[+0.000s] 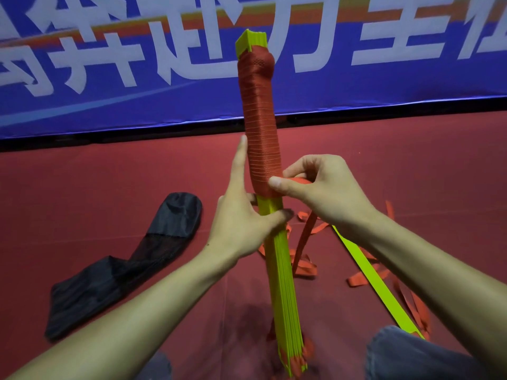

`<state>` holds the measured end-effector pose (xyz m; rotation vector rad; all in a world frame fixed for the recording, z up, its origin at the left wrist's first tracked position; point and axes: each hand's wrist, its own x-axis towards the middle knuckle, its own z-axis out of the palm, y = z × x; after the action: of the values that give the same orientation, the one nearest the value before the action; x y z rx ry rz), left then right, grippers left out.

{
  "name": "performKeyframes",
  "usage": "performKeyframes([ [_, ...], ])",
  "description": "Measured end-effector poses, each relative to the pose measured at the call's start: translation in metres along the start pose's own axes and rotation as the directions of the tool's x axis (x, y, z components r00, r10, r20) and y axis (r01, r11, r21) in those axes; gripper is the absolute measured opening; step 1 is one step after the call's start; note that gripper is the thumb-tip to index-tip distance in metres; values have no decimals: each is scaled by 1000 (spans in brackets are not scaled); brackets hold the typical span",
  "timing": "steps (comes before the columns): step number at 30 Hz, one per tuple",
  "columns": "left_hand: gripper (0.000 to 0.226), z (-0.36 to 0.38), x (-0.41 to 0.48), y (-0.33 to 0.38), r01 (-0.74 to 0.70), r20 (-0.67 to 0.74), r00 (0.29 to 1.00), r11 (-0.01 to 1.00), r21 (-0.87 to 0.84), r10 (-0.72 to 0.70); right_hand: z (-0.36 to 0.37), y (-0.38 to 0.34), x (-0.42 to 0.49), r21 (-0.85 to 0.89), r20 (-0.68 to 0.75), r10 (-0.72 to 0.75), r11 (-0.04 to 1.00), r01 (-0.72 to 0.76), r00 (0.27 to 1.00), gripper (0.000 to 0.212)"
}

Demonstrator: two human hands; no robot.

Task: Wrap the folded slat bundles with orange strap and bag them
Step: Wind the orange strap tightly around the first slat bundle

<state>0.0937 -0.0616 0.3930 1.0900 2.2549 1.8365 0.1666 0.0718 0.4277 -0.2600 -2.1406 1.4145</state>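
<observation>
**Step in hand (judged):** winding strap down the bundle. Bagging not yet begun.

1. Slat bundle [282,270]: yellow-green, held near upright, top leaning slightly left, foot end low between the knees. Orange strap [260,127] covers it from just under the top end down to the R thumb [277,183]. Below the fingers the slats are bare.
2. R hand [321,187]: thumb and fingers pinch the strap at the wrap's lower edge, w/ the thumb pressed on the last turn. The strap tail [304,267] drops below the R wrist to the red floor [109,171].
3. L hand [241,223]: thumb and lower fingers are curled round bare slats just under the wrap. L index finger [238,157] is straight, lying up the wrap's left side.
4. Advisory:
   - Pull each turn taut w/ the R hand.
   - Lay each turn touching the previous one, no gaps.
   - L grip must stop the slats fanning; shift it down ahead of the wrap.
   - Risk: the tail tangling on the floor.
5. Black bag [123,261] lies well left of the L hand. Loose slat [370,275] lies under the R forearm.
</observation>
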Motion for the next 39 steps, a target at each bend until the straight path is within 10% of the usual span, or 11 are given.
performKeyframes([
  [22,117,-4,-5,2,166,213,973,923,-348,-94,-17,21,11,73,59,-129,989,125,990,9],
  [34,99,-9,-7,4,253,413,910,830,-497,-30,-19,20,5,201,452,-38,978,-60,891,26],
  [39,87,-5,-1,10,297,393,914,830,-472,-103,-10,16,1,349,340,-18,931,-108,940,19],
])
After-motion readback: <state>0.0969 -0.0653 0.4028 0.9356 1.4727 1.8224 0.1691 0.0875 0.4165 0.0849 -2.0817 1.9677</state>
